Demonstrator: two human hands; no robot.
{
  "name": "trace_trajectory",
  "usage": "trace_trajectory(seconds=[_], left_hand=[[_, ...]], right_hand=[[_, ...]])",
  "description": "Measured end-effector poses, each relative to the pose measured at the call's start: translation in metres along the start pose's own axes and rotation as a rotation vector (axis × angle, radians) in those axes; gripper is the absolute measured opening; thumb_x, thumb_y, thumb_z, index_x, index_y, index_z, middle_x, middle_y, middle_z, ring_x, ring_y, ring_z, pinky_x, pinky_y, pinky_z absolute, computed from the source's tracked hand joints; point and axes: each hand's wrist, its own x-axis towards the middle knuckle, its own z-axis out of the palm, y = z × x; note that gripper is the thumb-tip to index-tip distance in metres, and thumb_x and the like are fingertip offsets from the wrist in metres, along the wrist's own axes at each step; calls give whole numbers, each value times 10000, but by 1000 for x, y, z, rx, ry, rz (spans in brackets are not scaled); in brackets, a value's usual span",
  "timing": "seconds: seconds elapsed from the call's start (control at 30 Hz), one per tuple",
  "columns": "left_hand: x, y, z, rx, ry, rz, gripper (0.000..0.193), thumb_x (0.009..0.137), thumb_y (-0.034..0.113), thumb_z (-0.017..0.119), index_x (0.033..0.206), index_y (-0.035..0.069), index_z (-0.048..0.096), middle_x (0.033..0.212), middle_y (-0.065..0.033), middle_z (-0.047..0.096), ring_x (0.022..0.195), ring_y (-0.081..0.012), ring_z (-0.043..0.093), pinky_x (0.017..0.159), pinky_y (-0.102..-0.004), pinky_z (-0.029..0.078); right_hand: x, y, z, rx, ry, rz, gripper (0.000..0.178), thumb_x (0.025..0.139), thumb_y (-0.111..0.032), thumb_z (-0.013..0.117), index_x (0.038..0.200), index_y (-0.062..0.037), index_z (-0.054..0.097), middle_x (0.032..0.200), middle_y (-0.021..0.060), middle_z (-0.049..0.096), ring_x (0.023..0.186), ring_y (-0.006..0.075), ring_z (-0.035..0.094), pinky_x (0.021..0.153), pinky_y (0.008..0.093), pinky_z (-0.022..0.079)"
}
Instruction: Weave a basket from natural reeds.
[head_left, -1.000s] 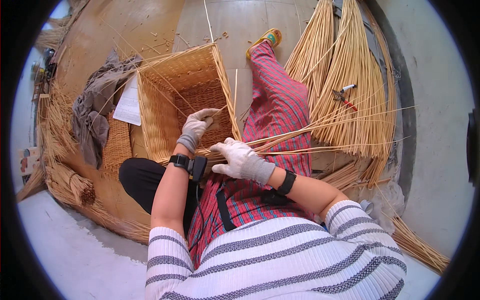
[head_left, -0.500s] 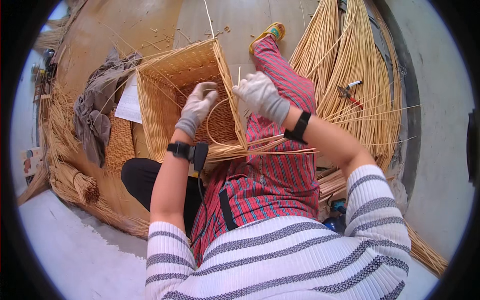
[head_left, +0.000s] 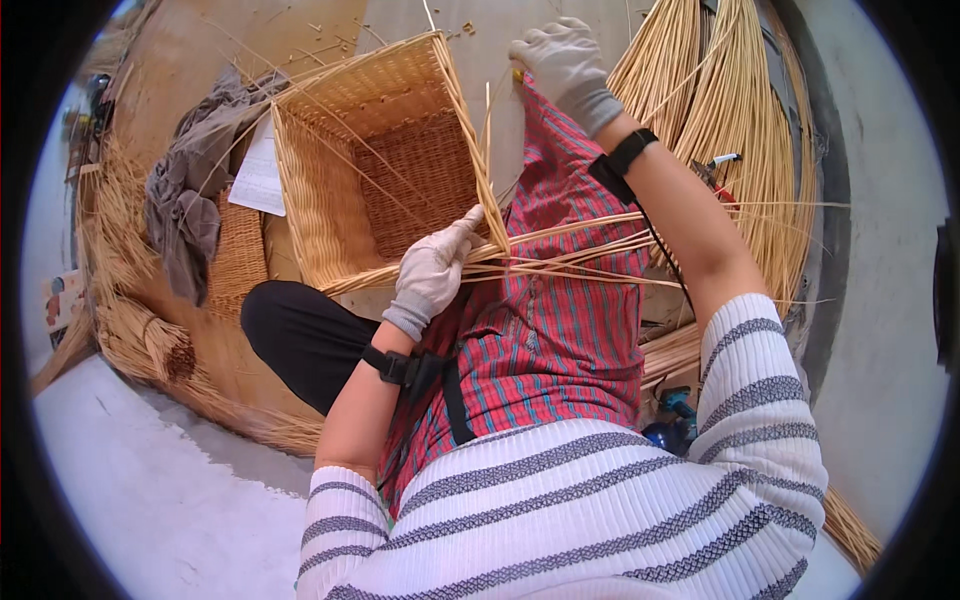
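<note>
A square wicker basket (head_left: 325,210) lies tilted before me, its opening facing up toward me and its woven bottom darker than the walls. My left hand (head_left: 437,265), in a pale work glove, grips the rim at the basket's near right corner, its index finger lying along the edge. Beyond the basket's right side, my gloved right hand (head_left: 565,65) is raised with its fingers closed, seemingly round a thin wicker strand that hardly shows. Several loose wicker ends (head_left: 580,240) stick out rightward from that near corner across my striped red apron (head_left: 540,320).
Long bundles of wicker rods (head_left: 720,110) lie at the right, with red-handled pruning shears (head_left: 722,180) on them. Left of the basket are a grey cloth (head_left: 185,220), a paper sheet (head_left: 258,175) and a woven panel (head_left: 238,255). More wicker (head_left: 160,340) lies at far left.
My right hand has moved forward and to the right, away from the basket. My left hand has come from inside the opening to the near right rim. The strand's loop is gone.
</note>
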Motion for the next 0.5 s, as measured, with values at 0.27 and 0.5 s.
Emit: trace_trajectory(seconds=[0.27,0.5], left_hand=[[-1,2,-4,68,-38,-54,697,901,-87,511,1516,233,585,834,-114,618,777,-295,623,754,-414,524],[4,-6,-3,-241,-35,-153,605,967,-77,450,1484,187,620,1033,-74,724,946,-223,676,922,-327,528]], right_hand=[[63,-52,42,219,90,45,226,948,-216,592,1123,-238,733,1107,25,733,1074,278,703,956,456,525],[-39,-92,-53,445,-245,325,381,934,-432,711,1043,-68,691,890,152,740,818,334,735,801,474,570]])
